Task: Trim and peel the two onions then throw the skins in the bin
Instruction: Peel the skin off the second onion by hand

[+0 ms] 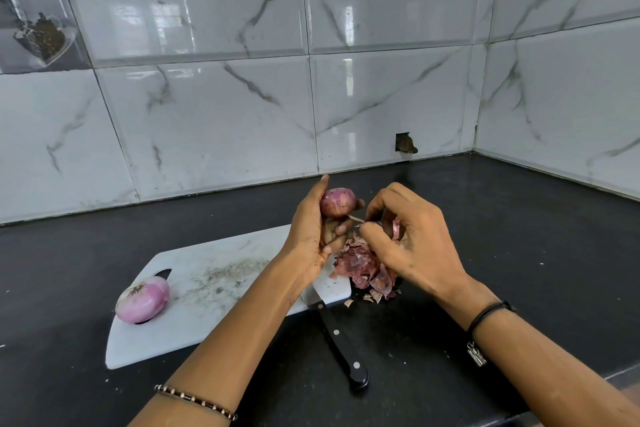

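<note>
The left hand (310, 232) is curled round a small purple-red onion with skin partly on (337, 203). The thumb side is raised, the fingers wrap underneath, and one fingertip points up toward twelve o'clock. It holds the onion in the air above the far right end of a white plastic cutting board (214, 315). The onion looks nearly round, so its long axis cannot be told.

At three o'clock of the onion, the right hand (410, 241) has its fingers bent and closed. The fingertips pinch a thin strip of skin (355, 218) that runs off the onion's lower side, and another curl of skin is tucked in the palm. Both forearms reach in from six o'clock, the left angled toward one o'clock and the right toward eleven.

Under the hands, a heap of papery pink skins (363, 270) spills from the board's right edge onto the black counter (502, 218).

A peeled pale pink onion (142, 299) lies at the board's nine o'clock end, its long axis from eight to two o'clock. A black-handled knife (341, 347) lies with its blade on the board's near right corner and its handle toward five o'clock.
</note>
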A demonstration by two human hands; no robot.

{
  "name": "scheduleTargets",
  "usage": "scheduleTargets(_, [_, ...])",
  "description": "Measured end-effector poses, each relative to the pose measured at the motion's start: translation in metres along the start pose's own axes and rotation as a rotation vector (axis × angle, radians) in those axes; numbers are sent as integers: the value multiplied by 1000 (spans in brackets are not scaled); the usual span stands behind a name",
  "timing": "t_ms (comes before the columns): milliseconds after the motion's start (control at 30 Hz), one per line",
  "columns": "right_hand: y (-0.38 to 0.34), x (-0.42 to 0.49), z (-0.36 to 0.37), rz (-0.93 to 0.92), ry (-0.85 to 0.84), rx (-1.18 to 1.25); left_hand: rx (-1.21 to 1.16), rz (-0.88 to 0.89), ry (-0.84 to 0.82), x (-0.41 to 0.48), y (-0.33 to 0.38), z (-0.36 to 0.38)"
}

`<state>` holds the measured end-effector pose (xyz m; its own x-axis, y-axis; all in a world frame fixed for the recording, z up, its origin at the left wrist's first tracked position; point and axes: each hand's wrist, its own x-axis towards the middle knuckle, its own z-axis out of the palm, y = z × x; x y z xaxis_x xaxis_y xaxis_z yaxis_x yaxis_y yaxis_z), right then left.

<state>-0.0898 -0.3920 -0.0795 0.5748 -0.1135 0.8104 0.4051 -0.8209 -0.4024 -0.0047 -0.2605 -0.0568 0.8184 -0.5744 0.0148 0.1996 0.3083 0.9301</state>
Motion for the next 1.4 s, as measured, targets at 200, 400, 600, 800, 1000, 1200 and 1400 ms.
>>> scheduleTargets(200, [4,1,0,98,45,-58,20,36,73,3,1,-7])
scheduleTargets(400, [9,0,3,146,-9,-121,41,60,113,6,-1,-5])
scheduleTargets(600, [13,1,5,135,-11,-148,44,89,147,5,0,-6])
scheduleTargets(800, [13,2,5,129,24,-135,49,83,155,5,0,-7])
scheduleTargets(1000, [1,2,2,-25,-27,21,122,62,144,4,0,-5])
scheduleTargets(1200, [1,1,3,-38,-48,76,287,129,108,-6,1,6])
scheduleTargets(1400, [3,0,4,-50,-62,68,344,183,74,-11,3,9])
